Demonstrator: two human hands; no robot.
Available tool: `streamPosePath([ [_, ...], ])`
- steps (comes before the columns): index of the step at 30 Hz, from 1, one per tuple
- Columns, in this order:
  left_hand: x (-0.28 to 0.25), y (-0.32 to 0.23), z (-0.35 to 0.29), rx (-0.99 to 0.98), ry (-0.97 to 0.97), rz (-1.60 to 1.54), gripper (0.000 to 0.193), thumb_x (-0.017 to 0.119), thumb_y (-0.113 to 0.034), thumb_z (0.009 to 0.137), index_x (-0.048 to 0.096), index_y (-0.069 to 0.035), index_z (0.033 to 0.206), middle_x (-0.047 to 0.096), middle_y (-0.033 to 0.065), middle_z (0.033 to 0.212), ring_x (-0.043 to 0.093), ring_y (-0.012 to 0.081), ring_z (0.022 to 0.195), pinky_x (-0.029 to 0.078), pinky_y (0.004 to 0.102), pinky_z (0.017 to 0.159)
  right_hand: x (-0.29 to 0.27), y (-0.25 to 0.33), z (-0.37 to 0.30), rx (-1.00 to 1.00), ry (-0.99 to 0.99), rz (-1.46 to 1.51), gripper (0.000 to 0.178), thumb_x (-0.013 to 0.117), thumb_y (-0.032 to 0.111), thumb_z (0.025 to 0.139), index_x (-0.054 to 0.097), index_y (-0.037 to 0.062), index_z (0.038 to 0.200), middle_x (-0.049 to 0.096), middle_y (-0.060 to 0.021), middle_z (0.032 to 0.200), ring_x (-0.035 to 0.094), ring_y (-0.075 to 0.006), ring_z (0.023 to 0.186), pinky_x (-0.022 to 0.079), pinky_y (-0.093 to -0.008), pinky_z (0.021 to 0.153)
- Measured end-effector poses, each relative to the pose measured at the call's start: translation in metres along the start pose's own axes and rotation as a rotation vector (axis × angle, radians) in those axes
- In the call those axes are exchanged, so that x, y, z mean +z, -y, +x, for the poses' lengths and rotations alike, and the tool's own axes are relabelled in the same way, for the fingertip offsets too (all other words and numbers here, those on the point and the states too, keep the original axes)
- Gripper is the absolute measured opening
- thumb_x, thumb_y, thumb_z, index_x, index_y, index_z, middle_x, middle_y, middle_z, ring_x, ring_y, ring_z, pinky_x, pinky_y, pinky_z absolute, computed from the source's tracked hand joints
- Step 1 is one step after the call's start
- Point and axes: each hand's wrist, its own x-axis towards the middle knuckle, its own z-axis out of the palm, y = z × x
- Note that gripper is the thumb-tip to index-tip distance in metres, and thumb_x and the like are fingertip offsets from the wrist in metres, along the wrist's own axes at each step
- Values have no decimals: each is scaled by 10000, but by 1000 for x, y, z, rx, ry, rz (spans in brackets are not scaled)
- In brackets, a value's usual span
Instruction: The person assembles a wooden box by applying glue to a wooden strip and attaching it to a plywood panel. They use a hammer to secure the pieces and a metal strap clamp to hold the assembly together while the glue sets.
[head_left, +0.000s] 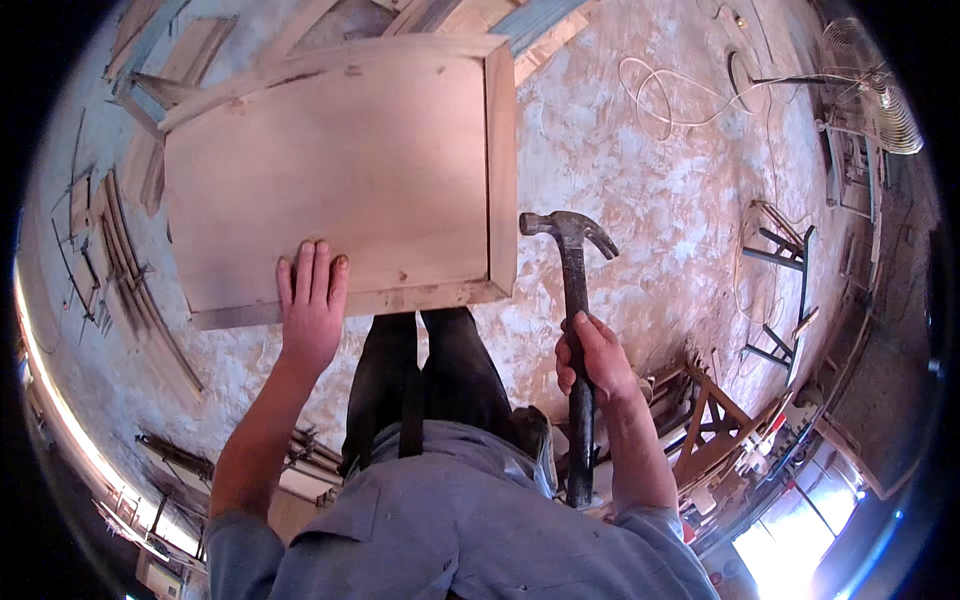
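Note:
A large wooden panel (330,180) with a raised wooden frame along its edges lies in front of me. My left hand (312,305) rests flat on its near edge, fingers stretched out and pointing away from me. To the right of the panel, my right hand (598,355) is wrapped round the dark handle of a claw hammer (575,270). The hammer's head is at the far end, its striking face toward the panel and its claw to the right. It does not touch the panel. What supports the panel from below is mostly hidden.
Wooden boards (190,55) lie beyond the panel at the far left. Long thin strips (140,285) and clamps lie on the floor at left. A fan (885,105) and a pale cable (665,95) are at far right. Dark metal stands (790,250) and a wooden frame (708,425) are at right.

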Motion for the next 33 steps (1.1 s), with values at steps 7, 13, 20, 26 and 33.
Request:
streamPosePath([
  [7,-3,2,0,10,6,-4,401,495,-89,869,510,26,1253,401,242,1413,336,404,1349,240,628,1080,20,48,51,-92,33,140,327,495,409,974,450,86,968,511,-63,623,488,-170,396,428,-329,354],
  [13,1,1,-1,25,-26,8,388,497,-103,873,530,1,1245,415,232,1407,354,396,1340,250,637,1073,27,86,68,-162,36,85,315,507,411,967,460,101,946,505,-47,627,480,-161,398,420,-332,352],
  [20,-1,1,-2,26,-48,-68,389,500,-137,854,545,-4,1218,424,230,1392,363,405,1326,247,631,1072,41,114,75,-161,64,5,329,492,431,969,448,106,950,491,-38,624,470,-152,410,420,-331,363],
  [26,-20,1,-5,-30,-77,-59,418,501,-182,829,552,-40,1218,473,187,1341,412,352,1285,283,583,1067,30,91,72,-183,71,-2,339,483,461,967,451,150,837,481,-19,598,464,-154,402,415,-325,355],
  [33,-23,10,-12,-36,-188,-76,451,490,-213,835,545,-56,1254,475,170,1347,395,321,1308,246,525,1112,-79,-34,51,-38,-144,-39,409,540,511,926,460,143,768,492,-34,583,489,-186,437,435,-335,414],
])
